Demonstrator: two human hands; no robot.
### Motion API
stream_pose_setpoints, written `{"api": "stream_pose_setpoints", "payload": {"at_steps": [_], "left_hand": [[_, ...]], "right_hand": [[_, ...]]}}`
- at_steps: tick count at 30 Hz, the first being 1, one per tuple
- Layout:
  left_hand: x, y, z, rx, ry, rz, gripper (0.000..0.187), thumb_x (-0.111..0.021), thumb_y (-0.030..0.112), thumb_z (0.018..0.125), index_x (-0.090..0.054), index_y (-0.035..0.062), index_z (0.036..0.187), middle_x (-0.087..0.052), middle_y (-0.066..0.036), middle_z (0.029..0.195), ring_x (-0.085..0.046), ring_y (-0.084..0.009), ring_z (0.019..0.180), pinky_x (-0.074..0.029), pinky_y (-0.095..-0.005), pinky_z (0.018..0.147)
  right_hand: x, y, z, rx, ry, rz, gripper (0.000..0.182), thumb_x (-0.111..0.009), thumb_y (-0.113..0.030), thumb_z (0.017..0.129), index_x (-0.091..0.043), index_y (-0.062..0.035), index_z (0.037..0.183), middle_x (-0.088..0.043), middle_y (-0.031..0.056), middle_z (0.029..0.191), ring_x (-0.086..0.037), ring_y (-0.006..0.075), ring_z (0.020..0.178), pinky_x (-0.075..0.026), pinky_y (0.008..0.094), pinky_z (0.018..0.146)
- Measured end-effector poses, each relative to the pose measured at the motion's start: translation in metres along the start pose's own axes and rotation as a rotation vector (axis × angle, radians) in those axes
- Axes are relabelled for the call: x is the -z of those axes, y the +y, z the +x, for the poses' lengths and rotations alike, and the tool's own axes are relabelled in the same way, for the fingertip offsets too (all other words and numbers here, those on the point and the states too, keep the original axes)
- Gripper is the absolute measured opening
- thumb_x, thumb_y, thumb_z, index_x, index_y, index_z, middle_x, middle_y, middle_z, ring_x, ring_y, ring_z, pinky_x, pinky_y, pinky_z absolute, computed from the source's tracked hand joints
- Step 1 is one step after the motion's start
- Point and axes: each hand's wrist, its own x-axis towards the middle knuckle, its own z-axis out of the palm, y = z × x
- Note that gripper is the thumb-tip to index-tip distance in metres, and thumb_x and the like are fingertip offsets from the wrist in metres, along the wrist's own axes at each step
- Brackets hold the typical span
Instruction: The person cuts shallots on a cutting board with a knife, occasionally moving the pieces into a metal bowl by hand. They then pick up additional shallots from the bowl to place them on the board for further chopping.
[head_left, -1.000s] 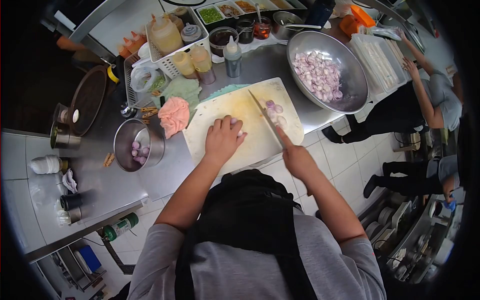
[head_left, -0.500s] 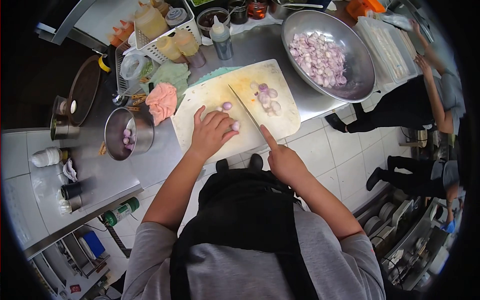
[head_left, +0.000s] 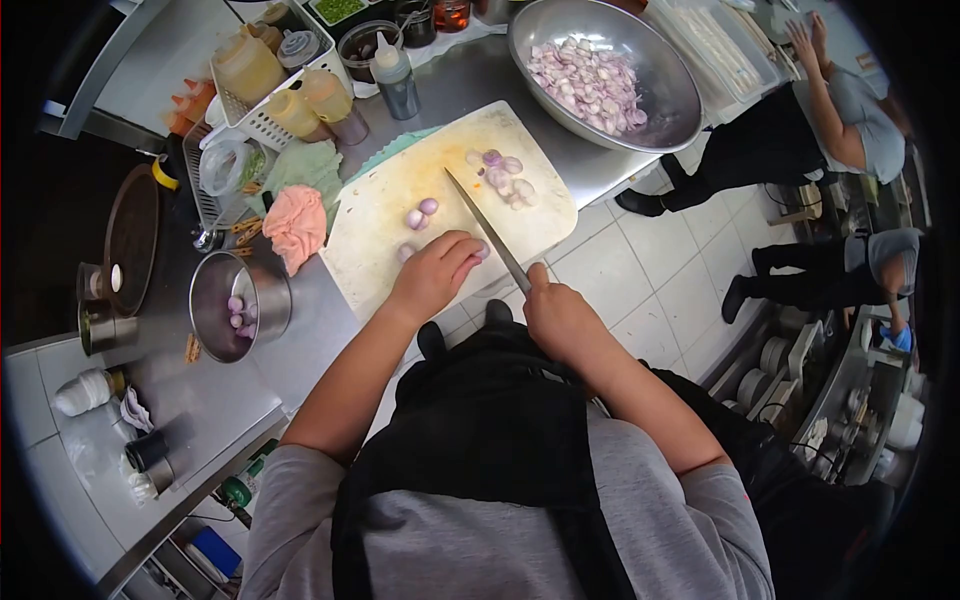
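Observation:
On the white cutting board [head_left: 372, 232], my left hand [head_left: 440, 275] is closed with its fingertips on a peeled shallot [head_left: 482, 250] beside the blade. My right hand [head_left: 562, 318] grips the handle of a kitchen knife [head_left: 488, 226], whose tip points away across the board. Two small shallots [head_left: 421, 212] lie beyond my left hand, and another whole shallot [head_left: 406, 252] is next to its knuckles. Cut shallot pieces [head_left: 508, 182] lie in a loose group on the knife's right side.
A large metal bowl [head_left: 672, 82] of sliced shallots stands at the back right. To the left are a steel pot [head_left: 272, 312] holding several shallots, a pink cloth [head_left: 296, 222] and squeeze bottles [head_left: 395, 78]. Two other people are at the right, one with raised hands [head_left: 806, 45].
The fingers of my left hand have drawn together around the shallot. More whole shallots now show beside that hand. The view has shifted, and one person's hands have lifted from the counter.

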Motion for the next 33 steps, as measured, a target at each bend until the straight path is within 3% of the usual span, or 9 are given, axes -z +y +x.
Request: {"api": "stream_pose_setpoints", "payload": {"at_steps": [1,3,13,17,21,26,29,33], "left_hand": [[0.001,0.0,0.001,0.0,-0.002,-0.008,0.021,-0.073,0.009,0.087,-0.066,0.0062,0.106,-0.065,-0.008,0.104,-0.066,-0.0286,0.093,-0.055,-0.0362,0.079],[0.002,-0.001,0.003,-0.003,-0.042,-0.071,0.018,-0.071,0.007,0.088,-0.066,0.0061,0.105,-0.065,-0.009,0.106,-0.066,-0.0286,0.093,-0.055,-0.036,0.078],[0.002,-0.006,0.0,-0.073,-0.047,-0.04,0.016,-0.069,0.008,0.09,-0.064,0.0059,0.104,-0.065,-0.009,0.105,-0.066,-0.0294,0.092,-0.054,-0.0373,0.078],[0.001,-0.006,0.001,-0.044,-0.058,-0.059,0.015,-0.067,0.008,0.09,-0.064,0.0072,0.104,-0.064,-0.008,0.105,-0.066,-0.0293,0.093,-0.054,-0.0379,0.077],[0.001,-0.007,0.001,-0.052,-0.033,-0.059,0.015,-0.066,0.008,0.09,-0.063,0.0087,0.104,-0.063,-0.007,0.105,-0.066,-0.0293,0.093,-0.054,-0.0389,0.077],[0.002,-0.008,-0.001,-0.033,-0.072,-0.048,0.016,-0.066,0.008,0.09,-0.063,0.0082,0.105,-0.063,-0.007,0.105,-0.066,-0.0295,0.094,-0.054,-0.0393,0.076],[0.002,-0.009,0.0,-0.046,-0.068,-0.05,0.016,-0.066,0.008,0.09,-0.063,0.0079,0.105,-0.063,-0.007,0.105,-0.066,-0.0295,0.093,-0.054,-0.0393,0.076],[0.003,-0.005,0.001,-0.03,-0.071,-0.031,0.015,-0.066,0.008,0.09,-0.062,0.0077,0.105,-0.063,-0.007,0.105,-0.066,-0.0296,0.093,-0.054,-0.0395,0.076]], "right_hand": [[-0.003,0.0,-0.001,-0.008,-0.003,-0.002,0.034,-0.05,-0.008,0.091,-0.044,0.0084,0.12,-0.068,0.0282,0.078,-0.068,0.0447,0.074,-0.055,0.0538,0.068],[-0.008,-0.001,-0.003,-0.018,0.0,-0.019,0.019,-0.05,-0.008,0.092,-0.044,0.0049,0.105,-0.067,0.0287,0.077,-0.068,0.0455,0.073,-0.055,0.0546,0.065],[0.004,-0.025,0.002,-0.023,-0.012,-0.054,0.018,-0.044,-0.004,0.092,-0.046,0.0056,0.107,-0.068,0.0294,0.08,-0.069,0.0459,0.074,-0.056,0.054,0.067],[0.032,-0.041,-0.012,-0.121,-0.155,-0.071,0.019,-0.043,-0.004,0.093,-0.049,0.0064,0.108,-0.069,0.0303,0.084,-0.07,0.0454,0.08,-0.057,0.0523,0.072],[-0.007,-0.031,0.006,-0.118,-0.074,-0.063,0.018,-0.043,-0.003,0.093,-0.049,0.0068,0.107,-0.069,0.0298,0.083,-0.071,0.0443,0.079,-0.057,0.0519,0.071],[0.013,-0.041,-0.002,-0.069,-0.038,-0.083,0.017,-0.045,-0.003,0.092,-0.049,0.0052,0.106,-0.068,0.0278,0.078,-0.07,0.043,0.075,-0.057,0.0514,0.066],[-0.025,-0.027,0.021,-0.066,-0.02,-0.153,0.015,-0.046,-0.003,0.091,-0.049,0.0046,0.104,-0.068,0.0275,0.076,-0.071,0.0428,0.073,-0.058,0.0508,0.065],[0.012,-0.042,0.002,-0.066,-0.043,-0.091,0.015,-0.046,-0.002,0.091,-0.048,0.004,0.104,-0.068,0.0272,0.077,-0.071,0.0426,0.073,-0.058,0.0509,0.063]]}}
